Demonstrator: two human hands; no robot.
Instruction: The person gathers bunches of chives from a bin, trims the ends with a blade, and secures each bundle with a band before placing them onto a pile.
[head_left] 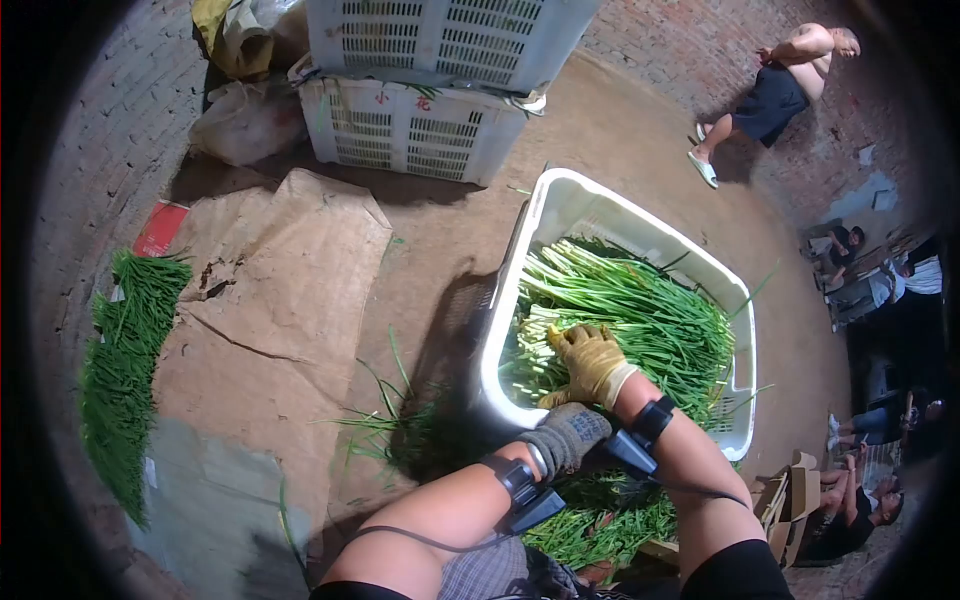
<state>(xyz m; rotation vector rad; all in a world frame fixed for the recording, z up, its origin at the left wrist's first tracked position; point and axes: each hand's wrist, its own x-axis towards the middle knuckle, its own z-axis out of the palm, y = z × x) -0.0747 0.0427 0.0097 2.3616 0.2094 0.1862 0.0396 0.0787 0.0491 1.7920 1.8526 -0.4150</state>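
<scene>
- Your left hand [570, 438], in a grey glove, is resting by the near rim of the white crate [748, 380]; whether it is gripping anything, you are not showing.
- Just beyond it, your right hand [592, 368], in a yellow glove, is touching the green stalks [650, 310] inside the crate (its fingertips are partly hidden, so a closed grasp is impossible to confirm).
- That hand is lying over the pale ends, probably steadying them; the stalks are pointing one way, apparently keeping those ends together.
- Around your grip, they are looking slim and glossy, whitish at the base, deepening to green.
- Beyond your grip, stacked crates [400, 135] are standing, while a person [775, 100] is standing by the wall.
</scene>
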